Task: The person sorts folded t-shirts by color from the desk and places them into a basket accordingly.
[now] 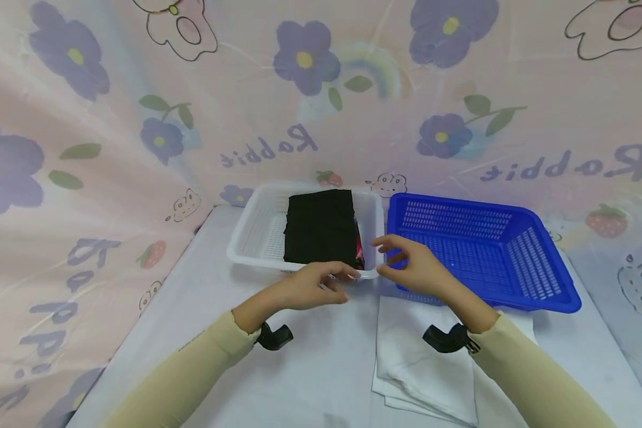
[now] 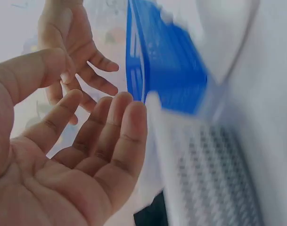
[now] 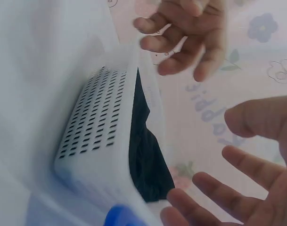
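Observation:
A folded black cloth [image 1: 321,229] lies in the right part of the white basket [image 1: 241,249], with a strip of red patterned fabric [image 1: 359,246] showing along its right side. My left hand [image 1: 315,285] hovers at the basket's front rim, fingers relaxed and holding nothing. Over the gap between the white basket and the blue basket [image 1: 556,267] is my right hand [image 1: 414,264], its fingers loosely bent with nothing between them. Both wrist views show the palms bare: the left palm [image 2: 72,183] and the right hand [image 3: 247,193].
Folded white cloths [image 1: 425,356] lie on the table in front of the blue basket, partly under the right forearm. A white sheet covers the table [image 1: 321,368]. Behind and to the left hangs a printed curtain [image 1: 235,107], close to the baskets' back edges.

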The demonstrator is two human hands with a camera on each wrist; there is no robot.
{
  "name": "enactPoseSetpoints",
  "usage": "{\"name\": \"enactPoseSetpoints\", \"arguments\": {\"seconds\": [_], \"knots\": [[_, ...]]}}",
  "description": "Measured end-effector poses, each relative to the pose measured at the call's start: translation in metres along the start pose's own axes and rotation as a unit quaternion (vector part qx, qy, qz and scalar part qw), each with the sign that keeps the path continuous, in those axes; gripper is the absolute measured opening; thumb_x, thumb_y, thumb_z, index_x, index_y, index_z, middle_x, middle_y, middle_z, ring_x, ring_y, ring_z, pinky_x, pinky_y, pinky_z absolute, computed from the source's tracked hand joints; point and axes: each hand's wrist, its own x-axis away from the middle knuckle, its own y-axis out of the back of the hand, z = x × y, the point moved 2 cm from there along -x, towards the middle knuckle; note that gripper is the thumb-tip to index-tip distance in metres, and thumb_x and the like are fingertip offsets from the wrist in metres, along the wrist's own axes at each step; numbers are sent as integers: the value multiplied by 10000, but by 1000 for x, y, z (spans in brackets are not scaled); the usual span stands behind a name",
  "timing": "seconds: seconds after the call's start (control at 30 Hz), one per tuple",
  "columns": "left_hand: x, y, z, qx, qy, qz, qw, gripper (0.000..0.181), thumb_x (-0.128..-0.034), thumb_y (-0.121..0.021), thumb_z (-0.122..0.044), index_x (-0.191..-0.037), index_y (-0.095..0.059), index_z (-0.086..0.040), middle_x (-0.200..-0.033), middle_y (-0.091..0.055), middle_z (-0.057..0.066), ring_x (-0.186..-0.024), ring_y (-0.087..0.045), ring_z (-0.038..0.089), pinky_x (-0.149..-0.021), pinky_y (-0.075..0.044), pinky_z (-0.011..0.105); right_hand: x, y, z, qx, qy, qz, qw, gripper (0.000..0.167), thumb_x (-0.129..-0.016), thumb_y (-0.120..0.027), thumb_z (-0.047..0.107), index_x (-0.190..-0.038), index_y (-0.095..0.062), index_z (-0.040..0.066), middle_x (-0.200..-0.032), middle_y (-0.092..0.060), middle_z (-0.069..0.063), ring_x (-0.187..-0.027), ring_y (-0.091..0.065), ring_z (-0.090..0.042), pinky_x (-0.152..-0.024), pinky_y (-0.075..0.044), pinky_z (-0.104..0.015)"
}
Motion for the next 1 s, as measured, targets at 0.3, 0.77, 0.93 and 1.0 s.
{"name": "enactPoseSetpoints", "arguments": {"seconds": [0.3, 0.77, 0.93, 1.0], "knots": [[-16, -65, 25, 506, 94, 127, 9986, 433, -906, -677, -230, -1322, -556, -231, -1251, -609, 59, -985, -657, 44, -786, -521, 189, 72, 19, -32, 608, -213, -174, 9978, 406, -885, -702, 247, -1266, -583, 173, -1174, -659, -120, -864, -682, -178, -682, -544, -271], [-27, -113, 49, 296, 681, -82, 9972, 492, -882, -700, -261, -1347, -537, -269, -1366, -528, 64, -1127, -608, 183, -846, -496, 258, 135, 1, -84, 722, -1442, 84, 9869, 510, -869, -713, 320, -1325, -535, 178, -1222, -613, -210, -944, -668, -275, -691, -566, -314], [-31, -120, 52, 58, 718, -172, 9973, 550, -869, -711, -253, -1378, -507, -290, -1363, -521, 51, -1090, -600, 159, -825, -478, 243, 145, -10, -95, 682, -1793, 122, 9814, 587, -863, -712, 368, -1371, -484, 182, -1283, -559, -263, -997, -652, -323, -728, -566, -341], [-33, -122, 53, 69, 788, -169, 9967, 569, -862, -719, -254, -1385, -499, -304, -1364, -515, 47, -1088, -600, 155, -818, -477, 244, 147, -12, -98, 690, -1845, 68, 9804, 600, -860, -715, 367, -1376, -477, 175, -1291, -547, -279, -995, -653, -328, -728, -566, -338]]}}
